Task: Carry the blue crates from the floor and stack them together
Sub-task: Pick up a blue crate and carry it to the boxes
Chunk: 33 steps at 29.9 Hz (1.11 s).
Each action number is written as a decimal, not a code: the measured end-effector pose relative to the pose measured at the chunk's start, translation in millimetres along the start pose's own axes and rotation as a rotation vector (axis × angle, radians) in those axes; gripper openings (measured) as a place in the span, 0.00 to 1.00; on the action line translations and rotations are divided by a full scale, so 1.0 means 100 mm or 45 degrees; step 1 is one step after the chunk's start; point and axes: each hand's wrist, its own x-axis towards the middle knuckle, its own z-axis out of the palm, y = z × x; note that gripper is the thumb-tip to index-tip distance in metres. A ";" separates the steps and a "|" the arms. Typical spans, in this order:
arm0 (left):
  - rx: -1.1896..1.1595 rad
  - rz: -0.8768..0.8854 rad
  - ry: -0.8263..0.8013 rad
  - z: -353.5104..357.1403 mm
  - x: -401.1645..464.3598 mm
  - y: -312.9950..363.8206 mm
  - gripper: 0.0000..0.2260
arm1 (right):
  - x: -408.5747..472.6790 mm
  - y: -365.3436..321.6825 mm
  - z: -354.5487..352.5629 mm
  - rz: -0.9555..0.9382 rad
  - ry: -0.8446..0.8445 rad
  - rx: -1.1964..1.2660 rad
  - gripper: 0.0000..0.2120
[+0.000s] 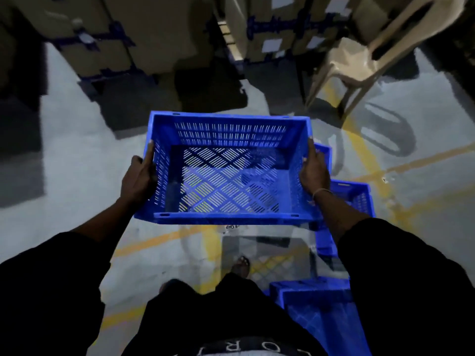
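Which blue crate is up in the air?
The big blue crate held between both hands; the other crates sit lower, to its right.

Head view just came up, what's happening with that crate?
A person carries an empty blue crate off the floor, left hand and right hand gripping its side rims. More blue crates sit lower right, one near the feet. A plastic chair and boxes stand ahead.

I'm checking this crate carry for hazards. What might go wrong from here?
1. The held blue crate blocks the view of the floor ahead; the crates on the floor lie close to the feet, so a trip is possible.
2. Left hand and right hand grip only the side rims; it might slip.
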 end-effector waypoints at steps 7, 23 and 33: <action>0.046 -0.121 0.117 -0.55 -0.56 -1.26 0.35 | -0.32 -1.27 0.40 -0.219 -0.089 -0.039 0.32; 0.062 -0.492 0.423 -1.96 -2.11 -3.81 0.32 | -1.80 -4.09 1.44 -0.703 -0.278 -0.018 0.30; 0.076 -0.816 0.652 -2.47 -3.05 -4.80 0.30 | -2.56 -5.70 2.03 -1.050 -0.411 0.003 0.35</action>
